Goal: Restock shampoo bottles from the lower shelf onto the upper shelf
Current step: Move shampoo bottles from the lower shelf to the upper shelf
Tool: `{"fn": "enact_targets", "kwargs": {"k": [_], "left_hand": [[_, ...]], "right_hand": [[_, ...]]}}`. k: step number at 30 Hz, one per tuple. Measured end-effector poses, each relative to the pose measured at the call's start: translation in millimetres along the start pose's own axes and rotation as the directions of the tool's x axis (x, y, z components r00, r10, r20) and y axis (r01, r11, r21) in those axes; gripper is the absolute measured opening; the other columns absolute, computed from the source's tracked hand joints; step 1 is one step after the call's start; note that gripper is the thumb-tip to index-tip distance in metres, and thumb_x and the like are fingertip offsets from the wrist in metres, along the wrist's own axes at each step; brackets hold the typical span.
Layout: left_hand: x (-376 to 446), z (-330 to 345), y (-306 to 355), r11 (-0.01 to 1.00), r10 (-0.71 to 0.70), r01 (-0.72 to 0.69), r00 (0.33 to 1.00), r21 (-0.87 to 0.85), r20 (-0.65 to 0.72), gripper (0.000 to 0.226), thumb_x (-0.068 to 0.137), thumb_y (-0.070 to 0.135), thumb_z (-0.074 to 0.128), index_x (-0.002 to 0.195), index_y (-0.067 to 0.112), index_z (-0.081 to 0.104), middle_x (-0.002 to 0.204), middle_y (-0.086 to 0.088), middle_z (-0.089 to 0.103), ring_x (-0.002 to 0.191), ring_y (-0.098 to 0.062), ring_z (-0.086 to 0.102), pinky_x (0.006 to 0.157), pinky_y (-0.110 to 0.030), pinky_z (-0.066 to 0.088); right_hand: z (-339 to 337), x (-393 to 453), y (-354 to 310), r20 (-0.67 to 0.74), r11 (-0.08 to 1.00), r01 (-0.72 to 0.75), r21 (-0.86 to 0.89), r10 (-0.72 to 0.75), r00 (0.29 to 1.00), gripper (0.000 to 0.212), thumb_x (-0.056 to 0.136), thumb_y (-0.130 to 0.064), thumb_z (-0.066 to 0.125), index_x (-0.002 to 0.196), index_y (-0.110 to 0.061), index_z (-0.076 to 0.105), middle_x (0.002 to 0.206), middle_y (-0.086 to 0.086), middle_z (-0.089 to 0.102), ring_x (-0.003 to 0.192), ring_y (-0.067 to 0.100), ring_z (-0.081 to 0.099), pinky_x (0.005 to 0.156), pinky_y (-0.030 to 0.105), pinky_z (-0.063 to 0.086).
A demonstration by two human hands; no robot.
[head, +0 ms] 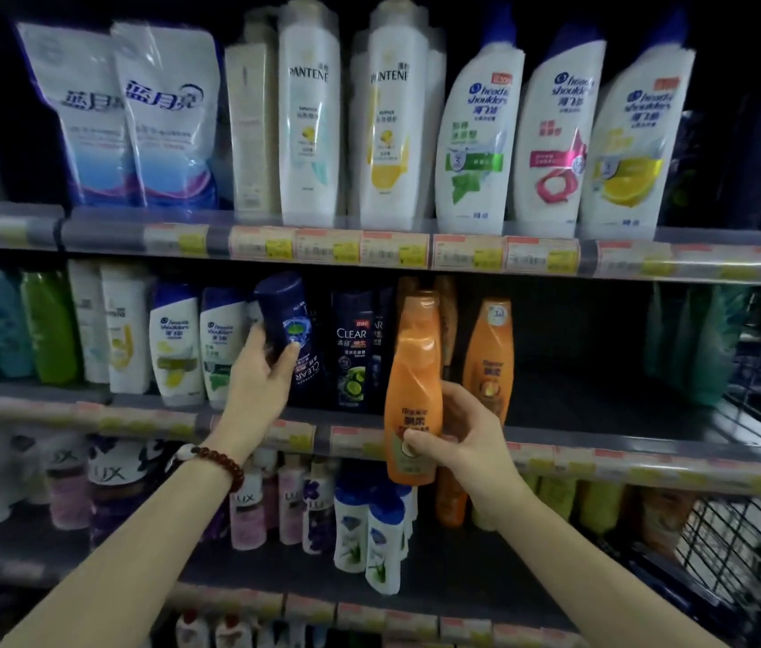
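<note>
My left hand (259, 376) grips a dark blue Clear shampoo bottle (286, 320), tilted, at the front of the middle shelf (144, 420). My right hand (460, 441) holds an orange shampoo bottle (413, 381) upright by its lower half, in front of that shelf's edge. Another orange bottle (488, 353) stands on the shelf just right of it, and a dark Clear bottle (352, 348) stands between the two held bottles. More orange bottles (451, 502) stand on the shelf below. A bead bracelet is on my left wrist.
The top shelf (369, 245) carries Pantene (308, 114) and Head & Shoulders bottles (476, 128) and white refill pouches (135, 114). The middle shelf has a dark gap (593, 357) right of the orange bottles. Lux bottles (247, 507) fill the lower shelf. A wire basket (743, 530) stands at right.
</note>
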State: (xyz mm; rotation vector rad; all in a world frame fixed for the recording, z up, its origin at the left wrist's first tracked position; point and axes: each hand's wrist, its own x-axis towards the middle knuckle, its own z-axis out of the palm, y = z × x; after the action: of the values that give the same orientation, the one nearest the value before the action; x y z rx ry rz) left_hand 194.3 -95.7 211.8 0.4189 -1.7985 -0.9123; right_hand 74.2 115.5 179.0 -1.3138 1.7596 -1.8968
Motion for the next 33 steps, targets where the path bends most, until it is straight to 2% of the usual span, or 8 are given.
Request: {"fn": "enact_targets", "kwargs": {"k": [3, 7, 14, 20, 24, 26, 30, 33], "left_hand": [[8, 1, -10, 1.000, 0.000, 0.000, 0.998, -0.003, 0.058, 0.038, 0.096, 0.019, 0.048, 0.133, 0.017, 0.042, 0.119, 0.007, 0.054, 0.110, -0.009, 0.052, 0.095, -0.031, 0.041], [21, -4, -25, 0.998, -0.011, 0.004, 0.993, 0.062, 0.113, 0.045, 0.095, 0.032, 0.047, 0.137, 0.018, 0.039, 0.135, -0.002, 0.053, 0.124, -0.020, 0.049, 0.106, -0.045, 0.040], [26, -1, -28, 1.000, -0.029, 0.026, 0.979, 0.016, 0.204, 0.041, 0.098, 0.022, 0.044, 0.138, 0.018, 0.039, 0.133, 0.004, 0.051, 0.123, -0.012, 0.046, 0.105, -0.033, 0.037], [23, 0, -27, 0.985, -0.125, 0.142, 0.979, -0.094, 0.164, 0.051, 0.098, 0.021, 0.043, 0.146, 0.013, 0.027, 0.150, -0.002, 0.034, 0.137, -0.017, 0.031, 0.106, -0.027, 0.026], [21, 3, -19, 0.976, -0.144, 0.166, 0.978, -0.143, 0.152, 0.050, 0.099, 0.019, 0.040, 0.147, 0.011, 0.025, 0.145, -0.002, 0.036, 0.129, -0.008, 0.032, 0.100, -0.024, 0.027], [24, 5, -22, 0.966, -0.162, 0.186, 0.977, -0.180, 0.140, 0.051, 0.099, 0.020, 0.041, 0.147, 0.012, 0.025, 0.144, -0.001, 0.037, 0.132, -0.012, 0.033, 0.101, -0.024, 0.027], [27, 0, -36, 0.920, -0.240, 0.280, 0.956, -0.274, 0.171, 0.055, 0.097, 0.030, 0.046, 0.147, 0.021, 0.025, 0.146, 0.004, 0.037, 0.138, -0.020, 0.033, 0.115, -0.042, 0.026], [23, 0, -45, 0.962, -0.208, 0.234, 0.961, -0.140, 0.181, 0.062, 0.090, 0.030, 0.056, 0.145, 0.024, 0.029, 0.147, 0.001, 0.041, 0.134, -0.020, 0.039, 0.113, -0.046, 0.029]], "right_hand": [[-8, 1, -3, -0.068, 0.999, 0.043, -0.031, -0.045, 0.997, 0.047, 0.076, -0.008, 0.076, 0.117, -0.021, 0.057, 0.107, 0.000, 0.070, 0.101, 0.011, 0.067, 0.083, 0.028, 0.056], [-21, -3, -8, -0.203, 0.998, 0.057, -0.008, -0.057, 0.977, 0.045, 0.077, -0.009, 0.075, 0.116, -0.022, 0.058, 0.107, -0.002, 0.070, 0.100, 0.007, 0.067, 0.077, 0.023, 0.056], [-49, -6, -10, -0.448, 0.995, 0.089, -0.044, -0.099, 0.889, 0.043, 0.079, -0.008, 0.073, 0.119, -0.016, 0.058, 0.106, 0.000, 0.070, 0.099, 0.012, 0.067, 0.085, 0.032, 0.054], [-75, 0, -7, -0.518, 0.994, 0.080, -0.075, -0.108, 0.849, 0.043, 0.079, -0.008, 0.073, 0.119, -0.016, 0.058, 0.107, 0.001, 0.069, 0.101, 0.014, 0.067, 0.087, 0.037, 0.055], [-86, 5, -2, -0.517, 0.994, 0.060, -0.090, -0.098, 0.850, 0.045, 0.080, -0.010, 0.073, 0.121, -0.018, 0.057, 0.110, 0.000, 0.068, 0.104, 0.014, 0.065, 0.090, 0.040, 0.054], [-90, 6, 2, -0.499, 0.994, 0.050, -0.093, -0.090, 0.862, 0.047, 0.080, -0.010, 0.072, 0.123, -0.018, 0.056, 0.111, 0.000, 0.068, 0.105, 0.014, 0.065, 0.091, 0.039, 0.053], [-99, 11, 3, -0.477, 0.996, 0.047, -0.081, -0.080, 0.875, 0.046, 0.082, -0.010, 0.071, 0.124, -0.019, 0.055, 0.111, 0.000, 0.068, 0.105, 0.013, 0.065, 0.087, 0.032, 0.053], [-107, 16, 4, -0.473, 0.997, 0.050, -0.062, -0.074, 0.878, 0.046, 0.083, -0.009, 0.070, 0.126, -0.016, 0.055, 0.109, 0.000, 0.068, 0.101, 0.010, 0.065, 0.081, 0.026, 0.053]]}}
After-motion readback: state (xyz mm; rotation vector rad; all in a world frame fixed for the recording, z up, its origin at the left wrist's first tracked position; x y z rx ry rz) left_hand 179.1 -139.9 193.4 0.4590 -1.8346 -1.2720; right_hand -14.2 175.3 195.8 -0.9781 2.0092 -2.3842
